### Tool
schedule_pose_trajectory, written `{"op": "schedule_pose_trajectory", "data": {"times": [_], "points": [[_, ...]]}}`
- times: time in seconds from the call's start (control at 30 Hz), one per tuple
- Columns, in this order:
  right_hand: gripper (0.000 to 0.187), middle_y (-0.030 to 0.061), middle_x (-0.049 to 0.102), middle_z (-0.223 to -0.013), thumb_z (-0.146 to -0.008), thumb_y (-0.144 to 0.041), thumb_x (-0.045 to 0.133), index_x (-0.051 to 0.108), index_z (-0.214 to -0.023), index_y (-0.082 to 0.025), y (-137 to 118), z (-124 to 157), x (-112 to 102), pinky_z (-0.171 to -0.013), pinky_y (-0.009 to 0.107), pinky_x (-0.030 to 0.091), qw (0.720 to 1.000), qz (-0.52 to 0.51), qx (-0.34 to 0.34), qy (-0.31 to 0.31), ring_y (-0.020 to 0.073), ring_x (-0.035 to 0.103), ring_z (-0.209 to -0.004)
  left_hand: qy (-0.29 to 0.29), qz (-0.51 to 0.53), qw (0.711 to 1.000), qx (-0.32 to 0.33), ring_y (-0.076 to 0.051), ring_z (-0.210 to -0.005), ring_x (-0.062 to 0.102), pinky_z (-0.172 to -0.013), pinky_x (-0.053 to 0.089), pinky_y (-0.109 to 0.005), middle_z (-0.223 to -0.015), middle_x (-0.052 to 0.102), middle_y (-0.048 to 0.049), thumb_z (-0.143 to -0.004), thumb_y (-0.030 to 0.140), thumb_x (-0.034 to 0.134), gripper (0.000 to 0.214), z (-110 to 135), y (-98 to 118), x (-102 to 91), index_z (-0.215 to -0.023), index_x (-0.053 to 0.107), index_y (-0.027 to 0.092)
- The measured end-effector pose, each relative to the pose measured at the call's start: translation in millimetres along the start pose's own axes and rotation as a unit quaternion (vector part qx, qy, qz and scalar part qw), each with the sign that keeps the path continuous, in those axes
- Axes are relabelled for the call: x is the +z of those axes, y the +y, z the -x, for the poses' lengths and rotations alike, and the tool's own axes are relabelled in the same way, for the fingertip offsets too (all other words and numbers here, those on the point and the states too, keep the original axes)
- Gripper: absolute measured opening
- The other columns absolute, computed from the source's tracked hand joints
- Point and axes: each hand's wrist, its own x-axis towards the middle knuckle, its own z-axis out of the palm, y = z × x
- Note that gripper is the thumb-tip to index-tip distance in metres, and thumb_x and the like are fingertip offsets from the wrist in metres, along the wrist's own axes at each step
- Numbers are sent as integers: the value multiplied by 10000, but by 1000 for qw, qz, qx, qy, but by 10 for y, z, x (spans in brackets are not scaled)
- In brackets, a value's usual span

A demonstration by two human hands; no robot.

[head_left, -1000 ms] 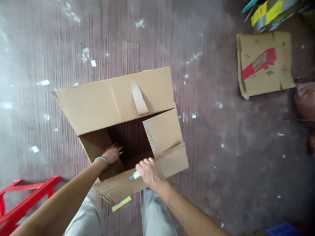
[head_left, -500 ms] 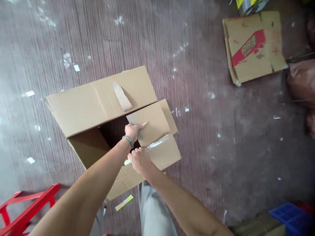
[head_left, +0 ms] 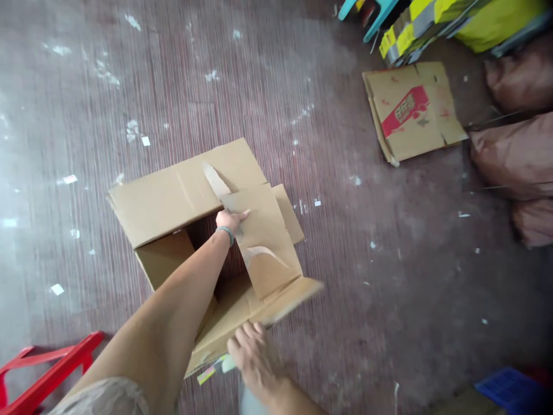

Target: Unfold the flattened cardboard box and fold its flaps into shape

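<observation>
here, a plain brown cardboard box [head_left: 173, 202] (flaps open, tape peeling)

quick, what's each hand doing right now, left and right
Left hand: grip closed on the edge of the cardboard box's side flap.
Right hand: on the near flap, clutching a small pale object.

No text can be read here. The flattened carton [head_left: 412, 109], far to the right of the left hand [head_left: 228, 220] and beyond it, carries a red printed band with light characters, but they are too blurred to read. The open cardboard box [head_left: 173, 199] that the left hand touches shows no print, and the yellow packages [head_left: 432, 23] above the carton show no legible writing.
</observation>
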Motion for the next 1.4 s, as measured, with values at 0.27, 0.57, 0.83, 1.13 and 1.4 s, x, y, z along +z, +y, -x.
{"op": "schedule_pose_trajectory", "data": {"times": [0.27,0.57,0.83,1.13,1.4], "points": [[170,31,637,-945,-847,-205,627,612,-1015,-187,46,874,533,-821,371,416,992,-50,49,-108,222,543,-904,-232,-362,896,108,-250,-985,649,-880,507,-312,-1071,688,-120,-692,619,721,663,145,-347,-742,-1141,644,138],[535,83,647,-1129,-887,18,267,599,-1247,-199,367,890,743,-839,290,477,887,-127,359,-261,193,626,-1006,-270,-661,665,217,-398,-1396,260,-1141,-66,-591,-1291,566,-247,-847,507,616,603,-89,-1183,-789,-1234,630,45],[721,150,571,-1031,-941,-373,519,212,-1507,-48,818,-382,767,-788,354,477,936,63,347,-16,247,569,-900,-215,-664,633,334,-322,-1079,533,-1190,82,-506,-889,697,-170,-955,433,421,482,499,-1100,-929,-961,756,86],[935,151,496,-1058,-735,-166,661,151,-1498,9,949,-1063,415,-795,384,461,934,36,352,46,267,525,-912,38,-574,703,418,-317,-1196,511,-1185,220,-503,-1275,541,-208,-777,46,438,325,1651,-946,-1585,-951,703,117],[441,153,529,-1181,-838,-62,419,549,-1255,-120,1084,-77,-436,-622,274,423,909,-53,400,99,188,621,-836,361,-446,777,259,-452,-1424,120,-1097,272,-613,-1558,29,-287,-915,324,387,727,2200,-1173,-2023,-1521,106,36]]}}
